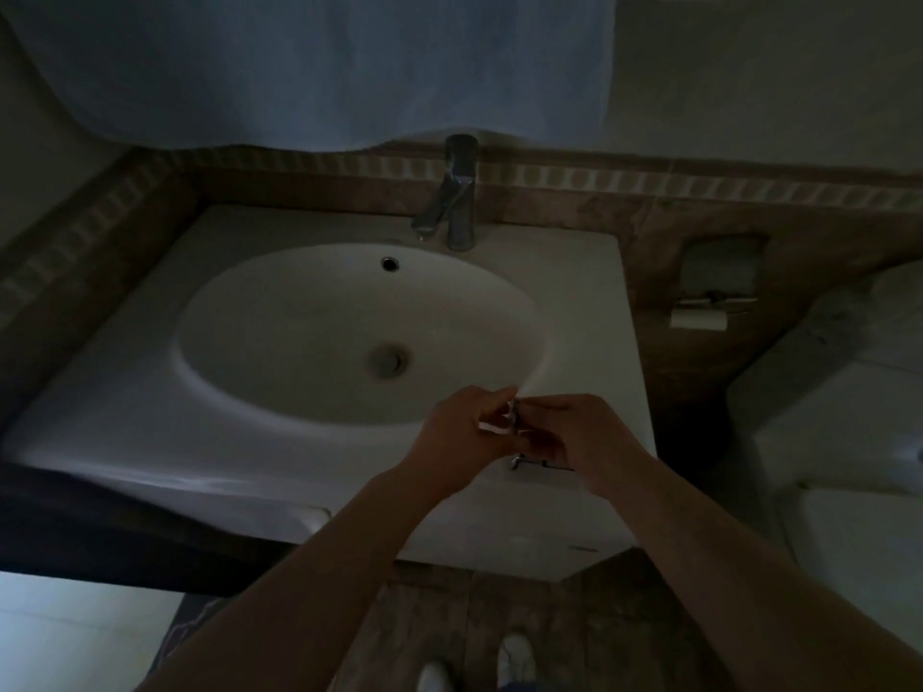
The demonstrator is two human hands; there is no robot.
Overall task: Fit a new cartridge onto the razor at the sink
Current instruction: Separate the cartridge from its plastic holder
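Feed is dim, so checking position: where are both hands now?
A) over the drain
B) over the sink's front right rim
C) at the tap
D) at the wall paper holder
B: the left hand and right hand meet over the sink rim at front right, the left pinching a small white piece.

Two hands, the left hand and the right hand, are holding one white cartridge and one razor. One sink is carrying one tap, one drain and one overflow hole. One paper holder is hanging nearby, and two white shoes are standing below.
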